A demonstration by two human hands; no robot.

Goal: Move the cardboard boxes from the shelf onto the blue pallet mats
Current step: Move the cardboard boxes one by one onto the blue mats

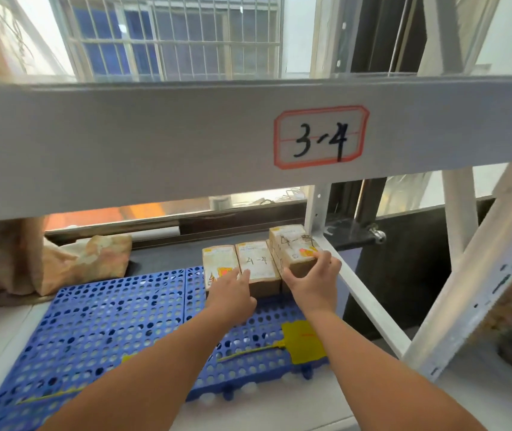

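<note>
Right hand [313,283] fingers curl round the raised box [292,244], thumb at its 7 o'clock, fingertips at 4 o'clock. Left hand [232,295] fingers lie straight, touching the middle box [256,259]. Boxes sit at the blue pallet mats' [108,321] 1 o'clock corner.

A left box [218,262], a middle box [254,259] and a right box [292,247], all cardboard, are lined up at the far edge of the blue pallet mats [108,321]; the right box is seen higher than the others. The left hand [232,293] is laid with straight fingers on the middle box. The right box is gripped by the right hand [313,281], thumb at its near left, fingers at its right. A yellow tag [304,342] is seen on the mats. Above, a grey shelf beam [155,135] is marked by a label [321,136] reading "3-4".
</note>
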